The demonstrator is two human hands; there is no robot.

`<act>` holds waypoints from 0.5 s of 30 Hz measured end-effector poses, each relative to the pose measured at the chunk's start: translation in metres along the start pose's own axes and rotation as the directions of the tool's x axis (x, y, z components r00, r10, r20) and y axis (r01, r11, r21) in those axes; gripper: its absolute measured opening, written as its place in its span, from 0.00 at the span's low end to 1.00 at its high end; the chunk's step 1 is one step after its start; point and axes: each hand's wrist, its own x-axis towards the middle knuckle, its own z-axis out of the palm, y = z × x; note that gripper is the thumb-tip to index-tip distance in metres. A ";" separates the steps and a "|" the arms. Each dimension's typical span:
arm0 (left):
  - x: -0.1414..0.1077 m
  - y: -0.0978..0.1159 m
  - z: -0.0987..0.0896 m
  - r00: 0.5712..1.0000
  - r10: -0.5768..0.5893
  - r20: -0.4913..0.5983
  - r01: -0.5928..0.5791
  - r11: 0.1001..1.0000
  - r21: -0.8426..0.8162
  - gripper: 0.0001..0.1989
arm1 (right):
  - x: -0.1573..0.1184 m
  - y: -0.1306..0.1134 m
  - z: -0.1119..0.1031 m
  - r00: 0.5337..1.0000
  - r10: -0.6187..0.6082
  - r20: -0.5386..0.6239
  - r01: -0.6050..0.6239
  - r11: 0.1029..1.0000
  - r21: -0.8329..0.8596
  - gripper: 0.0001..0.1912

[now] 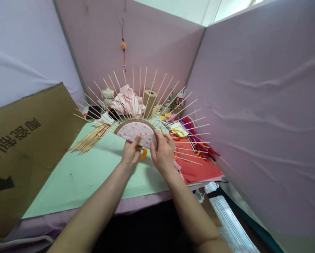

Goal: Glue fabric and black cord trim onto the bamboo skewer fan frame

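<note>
A half-round fan piece covered in white fabric with pink dots (131, 133) is held up over the middle of the surface, its long axis running left to right with the right end slightly nearer. Its straight edge faces the near side and its curved rim of brown cord (136, 120) the far side, while thin pale wooden sticks (140, 82) radiate left, far and right. Of the two bare hands, the left hand (131, 151) pinches the near edge, thumb on the fabric, and the right hand (163, 149) grips the right end. On the left, a brown cardboard panel (41, 151) bears black Chinese characters, 陶瓷制 legible and the next cut off, above a printed black arrow (1, 183). The pale green surface (75, 182) carries a bundle of thin sticks (89, 141) at left and a red sheet (197, 170) at right. Pink-lilac fabric walls (252, 105) enclose it, an orange-beaded hanging ornament (123, 46) on the far one.
</note>
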 end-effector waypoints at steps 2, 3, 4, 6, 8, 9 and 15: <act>0.000 -0.001 0.000 1.000 0.012 -0.008 -0.012 1.000 -0.001 0.20 | -0.001 0.001 0.002 0.999 0.028 -0.043 -0.028 1.000 0.007 0.23; 0.001 -0.001 0.000 1.000 0.016 -0.012 -0.016 1.000 -0.002 0.20 | -0.001 0.001 0.002 0.998 0.035 -0.056 -0.035 0.999 0.006 0.23; 0.001 -0.001 0.000 1.000 0.020 -0.017 -0.020 1.000 -0.004 0.20 | -0.001 0.002 0.002 0.998 0.038 -0.054 -0.038 0.999 -0.002 0.23; 0.001 -0.001 0.000 0.999 0.029 -0.035 -0.029 1.000 0.000 0.21 | -0.001 0.002 0.001 0.999 0.047 -0.023 -0.048 0.998 -0.030 0.23; 0.002 -0.001 0.001 0.998 0.039 -0.053 -0.039 0.999 0.014 0.21 | 0.000 0.001 0.000 0.998 0.067 -0.019 -0.068 0.996 -0.055 0.21; 0.002 -0.001 0.001 0.997 0.046 -0.060 -0.045 0.999 0.021 0.21 | 0.000 0.000 0.000 0.996 0.080 -0.026 -0.082 0.994 -0.068 0.21; 0.001 -0.002 0.002 0.992 0.078 -0.094 -0.075 0.997 0.037 0.21 | -0.002 -0.002 -0.002 0.995 0.098 -0.024 -0.101 0.986 -0.133 0.18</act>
